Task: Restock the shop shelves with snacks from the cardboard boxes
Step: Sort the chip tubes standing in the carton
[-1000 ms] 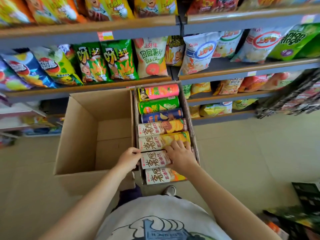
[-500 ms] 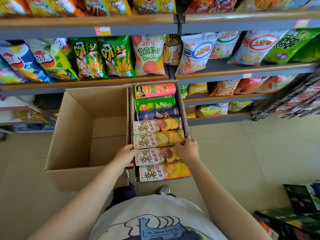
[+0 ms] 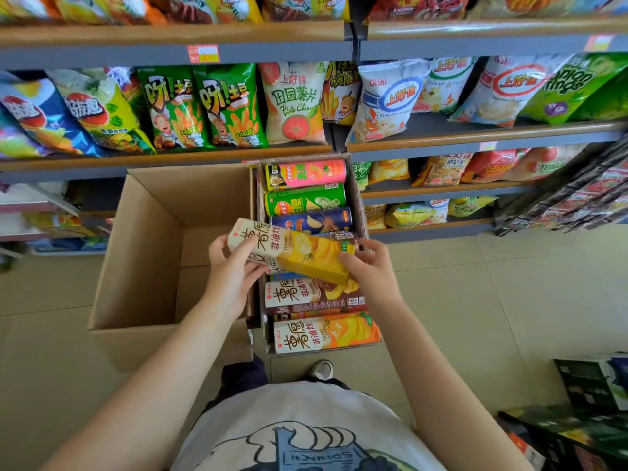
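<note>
Head view: yellow snack box (image 3: 299,251) now up out of its row, lifted clear above the narrow cardboard box (image 3: 361,198) and tilted, near its left wall. Left hand (image 3: 231,266) gripping the white end, right hand (image 3: 368,270) pinching the yellow end. A moment ago both hands down among the packs, nothing raised. Gap open in the row below. Pick done, probably; shelves (image 3: 441,137) next. Big cardboard box (image 3: 112,266) alongside, bare inside.

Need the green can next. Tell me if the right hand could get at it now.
Probably not yet: the right hand grips the yellow box together with the left hand. The green can itself lies uncovered.
</note>
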